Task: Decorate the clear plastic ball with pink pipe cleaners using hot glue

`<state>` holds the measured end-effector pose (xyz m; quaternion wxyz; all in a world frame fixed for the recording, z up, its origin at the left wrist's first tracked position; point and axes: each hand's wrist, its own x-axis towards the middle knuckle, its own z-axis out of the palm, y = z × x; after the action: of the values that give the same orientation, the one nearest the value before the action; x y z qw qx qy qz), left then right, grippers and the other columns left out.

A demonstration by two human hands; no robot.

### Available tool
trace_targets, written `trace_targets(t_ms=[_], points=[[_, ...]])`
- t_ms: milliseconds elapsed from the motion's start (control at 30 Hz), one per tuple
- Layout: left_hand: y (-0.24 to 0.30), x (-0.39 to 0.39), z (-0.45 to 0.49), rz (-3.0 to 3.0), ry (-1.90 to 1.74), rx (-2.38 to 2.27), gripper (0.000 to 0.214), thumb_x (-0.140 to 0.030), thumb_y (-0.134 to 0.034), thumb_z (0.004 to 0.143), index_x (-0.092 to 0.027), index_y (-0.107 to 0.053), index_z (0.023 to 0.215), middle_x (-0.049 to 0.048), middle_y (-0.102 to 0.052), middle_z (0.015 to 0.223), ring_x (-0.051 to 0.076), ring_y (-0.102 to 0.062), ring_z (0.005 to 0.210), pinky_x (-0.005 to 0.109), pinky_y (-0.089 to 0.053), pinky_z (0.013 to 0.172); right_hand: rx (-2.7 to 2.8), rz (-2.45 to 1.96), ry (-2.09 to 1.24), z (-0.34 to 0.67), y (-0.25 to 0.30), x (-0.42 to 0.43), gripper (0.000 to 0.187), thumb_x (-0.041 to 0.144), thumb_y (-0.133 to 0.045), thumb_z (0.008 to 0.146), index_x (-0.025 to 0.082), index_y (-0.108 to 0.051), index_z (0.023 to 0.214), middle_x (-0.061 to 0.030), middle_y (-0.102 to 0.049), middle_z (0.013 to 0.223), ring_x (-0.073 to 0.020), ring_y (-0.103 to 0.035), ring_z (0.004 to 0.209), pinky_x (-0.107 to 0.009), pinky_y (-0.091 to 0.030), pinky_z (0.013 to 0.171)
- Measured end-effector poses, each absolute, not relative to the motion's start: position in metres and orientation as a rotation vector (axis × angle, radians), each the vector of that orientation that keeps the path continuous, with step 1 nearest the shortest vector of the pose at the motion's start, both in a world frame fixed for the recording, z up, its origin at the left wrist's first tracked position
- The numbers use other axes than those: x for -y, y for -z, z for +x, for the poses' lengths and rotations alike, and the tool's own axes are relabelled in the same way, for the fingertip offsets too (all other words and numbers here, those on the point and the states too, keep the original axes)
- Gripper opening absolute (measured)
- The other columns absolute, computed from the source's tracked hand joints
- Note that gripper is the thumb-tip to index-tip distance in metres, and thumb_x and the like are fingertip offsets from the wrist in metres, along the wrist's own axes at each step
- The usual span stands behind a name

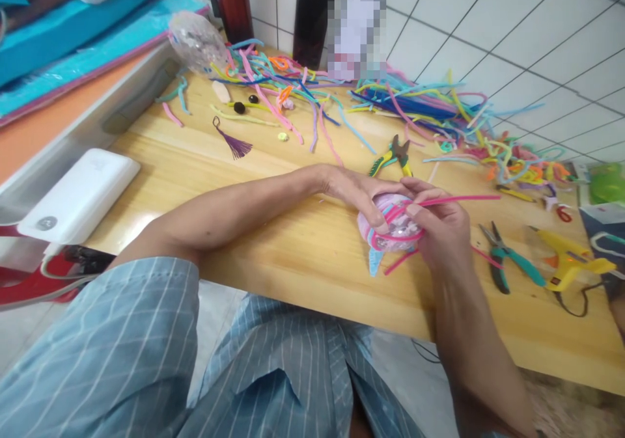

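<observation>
Both my hands meet over the middle of the wooden table (pixel 303 256). My left hand (pixel 359 194) is closed round a small clear ball (pixel 388 226) wrapped in pink and blue pipe cleaners. My right hand (pixel 442 230) is closed too, pinching a pink pipe cleaner (pixel 459 198) against the ball; its free end sticks out to the right. A light blue piece pokes out below the ball.
A heap of coloured pipe cleaners (pixel 430 112) covers the far side. Green-handled pliers (pixel 395 155), teal pliers (pixel 508 259) and a yellow glue gun (pixel 571 262) lie to the right. A white power bank (pixel 81 194), a purple tassel (pixel 234 144) and a clear ball (pixel 198 41) sit left.
</observation>
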<state>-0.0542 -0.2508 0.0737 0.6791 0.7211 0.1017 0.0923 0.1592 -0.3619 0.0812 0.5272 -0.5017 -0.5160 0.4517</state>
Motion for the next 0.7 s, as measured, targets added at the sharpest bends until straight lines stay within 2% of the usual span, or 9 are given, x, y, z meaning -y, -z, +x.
trace_targets(t_ms=[200, 367, 567, 700], points=[[-0.067, 0.250, -0.050, 1.628, -0.206, -0.227, 0.100, -0.043, -0.100, 0.059, -0.026, -0.073, 0.154, 0.0076, -0.082, 0.132, 0.039, -0.077, 0.135, 0.047, -0.062, 0.123, 1.271, -1.207, -0.994, 0.156, -0.086, 0.367, 0.022, 0.033, -0.101, 0.077, 0.029, -0.079, 0.080, -0.0061, -0.086, 0.133, -0.0325, -0.077, 0.135, -0.055, -0.059, 0.127], [-0.070, 0.249, -0.051, 1.611, -0.159, -0.184, 0.093, -0.040, -0.099, 0.058, -0.035, -0.074, 0.148, 0.0027, -0.079, 0.132, 0.036, -0.073, 0.141, 0.045, -0.063, 0.121, 1.291, -1.225, -1.001, 0.153, -0.084, 0.369, 0.024, 0.035, -0.099, 0.078, 0.028, -0.076, 0.080, -0.0067, -0.084, 0.139, -0.0328, -0.077, 0.138, -0.055, -0.056, 0.130], [-0.067, 0.247, -0.051, 1.543, -0.149, -0.219, 0.097, -0.031, -0.102, 0.052, -0.035, -0.076, 0.145, 0.0050, -0.077, 0.132, 0.039, -0.075, 0.134, 0.050, -0.064, 0.119, 1.251, -1.234, -1.005, 0.148, -0.082, 0.374, 0.020, 0.030, -0.094, 0.079, 0.028, -0.074, 0.080, -0.0045, -0.083, 0.143, -0.0322, -0.079, 0.138, -0.055, -0.057, 0.127], [-0.067, 0.248, -0.051, 1.573, -0.135, -0.204, 0.096, -0.032, -0.100, 0.057, -0.040, -0.075, 0.149, 0.0034, -0.075, 0.139, 0.038, -0.072, 0.142, 0.050, -0.063, 0.122, 1.232, -1.260, -1.009, 0.146, -0.083, 0.374, 0.020, 0.031, -0.094, 0.078, 0.031, -0.075, 0.079, -0.0024, -0.084, 0.140, -0.0326, -0.079, 0.136, -0.057, -0.057, 0.129]])
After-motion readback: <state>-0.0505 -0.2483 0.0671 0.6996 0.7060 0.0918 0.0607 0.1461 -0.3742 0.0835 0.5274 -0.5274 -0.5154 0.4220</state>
